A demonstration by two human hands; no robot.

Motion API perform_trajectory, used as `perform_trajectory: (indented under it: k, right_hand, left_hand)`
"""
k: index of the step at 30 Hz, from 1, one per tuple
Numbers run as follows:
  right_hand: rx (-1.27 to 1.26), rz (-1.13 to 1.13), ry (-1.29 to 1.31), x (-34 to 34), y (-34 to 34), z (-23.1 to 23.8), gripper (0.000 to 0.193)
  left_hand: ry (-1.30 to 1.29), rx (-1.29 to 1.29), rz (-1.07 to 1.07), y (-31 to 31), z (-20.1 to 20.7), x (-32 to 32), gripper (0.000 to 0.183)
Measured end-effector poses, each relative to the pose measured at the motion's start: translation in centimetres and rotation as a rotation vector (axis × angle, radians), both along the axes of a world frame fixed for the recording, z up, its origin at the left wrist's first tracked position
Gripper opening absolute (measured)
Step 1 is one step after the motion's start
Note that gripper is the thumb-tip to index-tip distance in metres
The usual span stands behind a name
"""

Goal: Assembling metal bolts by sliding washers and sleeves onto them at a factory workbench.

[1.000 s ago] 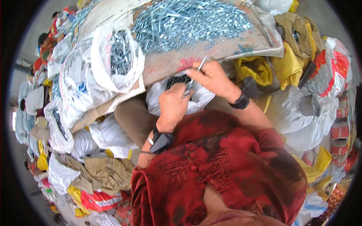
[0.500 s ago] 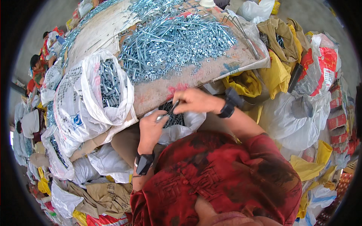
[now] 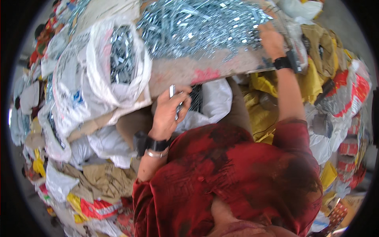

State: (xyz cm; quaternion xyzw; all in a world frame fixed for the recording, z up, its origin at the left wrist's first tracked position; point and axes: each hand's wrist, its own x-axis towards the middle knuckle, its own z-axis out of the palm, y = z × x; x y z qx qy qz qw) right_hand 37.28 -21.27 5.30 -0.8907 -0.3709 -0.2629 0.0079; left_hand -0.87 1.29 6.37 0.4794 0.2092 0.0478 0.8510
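In my left hand (image 3: 169,110), closed fingers hold short silvery metal sleeves (image 3: 172,91), one poking up beside the thumb and another showing lower between the fingers. The hand hovers just off the table's front edge, beside an open white bag (image 3: 219,100) with dark metal pieces inside. My right hand (image 3: 272,41) is stretched out to the right end of a pile of bolts, nuts and washers (image 3: 205,31). Motion smears its fingers, so their grip cannot be made out.
A white sack (image 3: 75,85) of metal sleeves (image 3: 122,55) leans on the worn tabletop (image 3: 173,73) at left. Yellow sacks (image 3: 260,112) and a brown sack (image 3: 319,43) lie to the right. A grey cup-like container (image 3: 323,125) rests on clear plastic.
My right hand has left the left hand above the white bag and swung far right to the pile. My left hand has risen slightly, still holding sleeves. The whole view has shifted.
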Motion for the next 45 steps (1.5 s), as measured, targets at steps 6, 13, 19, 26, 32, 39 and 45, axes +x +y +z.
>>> perform_trajectory:
  k: [6, 13, 19, 26, 32, 39, 45]
  right_hand:
    - [0.586, 0.344, -0.245, -6.0, -0.4, 4.5, 0.016]
    - [0.913, 0.394, 0.559, -17.9, 1.6, 2.2, 0.01]
    - [0.72, 0.504, 0.661, -19.5, 3.1, 0.0, 0.014]
    - [0.491, 0.761, 0.912, -26.5, -0.4, 5.4, 0.009]
    - [0.419, 0.784, 0.984, -28.1, -1.1, 5.3, 0.01]
    - [0.492, 0.577, 1.154, -28.9, -0.1, 5.7, 0.017]
    - [0.69, 0.813, 0.271, -30.3, 7.0, 6.3, 0.048]
  left_hand:
    - [-0.217, -0.237, -0.054, -0.2, -1.3, 0.4, 0.031]
    - [-0.272, -0.476, -0.01, -1.1, -1.9, -0.3, 0.043]
    - [-0.422, -0.513, -0.154, -1.8, -0.8, -1.2, 0.037]
    - [-0.352, -0.408, 0.091, -3.2, 0.5, -1.8, 0.027]
    - [-0.449, -0.477, 0.009, -3.2, -0.3, -1.8, 0.026]
    - [-0.402, -0.295, 0.021, -4.4, 1.0, -1.6, 0.022]
    - [-0.391, 0.531, 0.04, -6.6, -0.5, -2.3, 0.033]
